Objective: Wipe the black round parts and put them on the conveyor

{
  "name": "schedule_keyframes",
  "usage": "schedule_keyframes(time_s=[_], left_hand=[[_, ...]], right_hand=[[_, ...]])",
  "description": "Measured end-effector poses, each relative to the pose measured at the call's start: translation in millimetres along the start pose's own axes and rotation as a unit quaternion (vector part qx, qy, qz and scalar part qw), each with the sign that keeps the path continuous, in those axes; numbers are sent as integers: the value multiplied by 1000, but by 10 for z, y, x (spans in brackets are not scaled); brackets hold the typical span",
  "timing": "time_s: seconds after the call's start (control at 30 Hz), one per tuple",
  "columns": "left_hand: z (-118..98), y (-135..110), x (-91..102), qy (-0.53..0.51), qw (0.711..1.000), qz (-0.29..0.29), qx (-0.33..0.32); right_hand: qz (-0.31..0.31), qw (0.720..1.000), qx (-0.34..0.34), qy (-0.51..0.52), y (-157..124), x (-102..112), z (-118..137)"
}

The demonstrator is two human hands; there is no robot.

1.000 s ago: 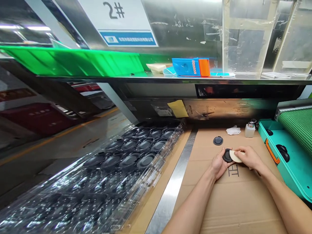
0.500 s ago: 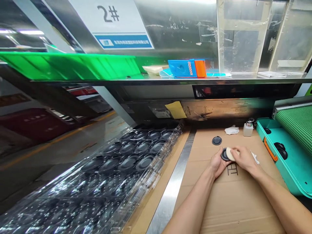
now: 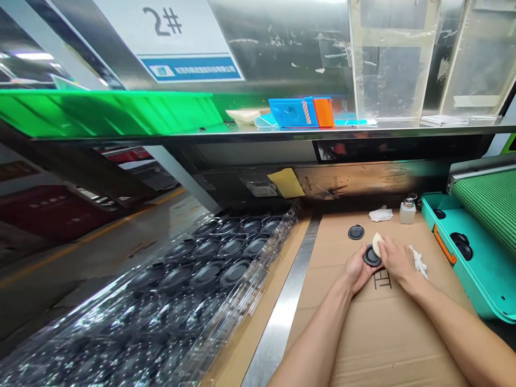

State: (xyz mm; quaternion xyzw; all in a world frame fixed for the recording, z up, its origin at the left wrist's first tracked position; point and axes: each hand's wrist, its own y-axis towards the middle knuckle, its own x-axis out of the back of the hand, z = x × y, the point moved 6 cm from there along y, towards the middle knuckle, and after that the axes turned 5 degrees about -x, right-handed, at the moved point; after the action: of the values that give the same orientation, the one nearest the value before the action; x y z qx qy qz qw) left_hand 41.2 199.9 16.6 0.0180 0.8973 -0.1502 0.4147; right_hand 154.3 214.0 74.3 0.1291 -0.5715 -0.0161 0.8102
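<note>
Black round disc [image 3: 371,256] rests in the person's left hand [image 3: 356,272], held over the cardboard sheet [image 3: 387,349] with its face tilted up. The left hand is cupped and half open, gripping the disc from below. The right hand [image 3: 397,262] is closed in a pinch on a cream sponge pad [image 3: 376,244], whose edge touches the disc's upper face.

A second black disc [image 3: 356,232], with a small tab, lies flat on the cardboard just beyond the hands. Farther back stand a crumpled white wipe [image 3: 380,215] and a small clear dispenser bottle [image 3: 407,213] with a metal top. A white cloth scrap [image 3: 418,262] lies just right of the right hand.

To the right, a teal tray [image 3: 475,274] holds more black discs [image 3: 461,247] beside a green ribbed belt [image 3: 487,204]. To the left, past a stainless steel strip [image 3: 288,317], clear blister trays [image 3: 205,274] hold black discs in rows.
</note>
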Motion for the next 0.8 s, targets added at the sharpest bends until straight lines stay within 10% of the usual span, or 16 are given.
schedule_keyframes(time_s=[0.53,0.7,0.8], left_hand=[[-333,-207,-100,-108,992,67,-11],[-386,-210,-103,-138,988,67,-14],[-414,-195,-77,-152,987,53,-19]], right_hand=[[-42,988,-30,144,128,92,-365],[-114,993,10,-21,145,360,-403],[-36,988,-70,-134,169,467,-598]])
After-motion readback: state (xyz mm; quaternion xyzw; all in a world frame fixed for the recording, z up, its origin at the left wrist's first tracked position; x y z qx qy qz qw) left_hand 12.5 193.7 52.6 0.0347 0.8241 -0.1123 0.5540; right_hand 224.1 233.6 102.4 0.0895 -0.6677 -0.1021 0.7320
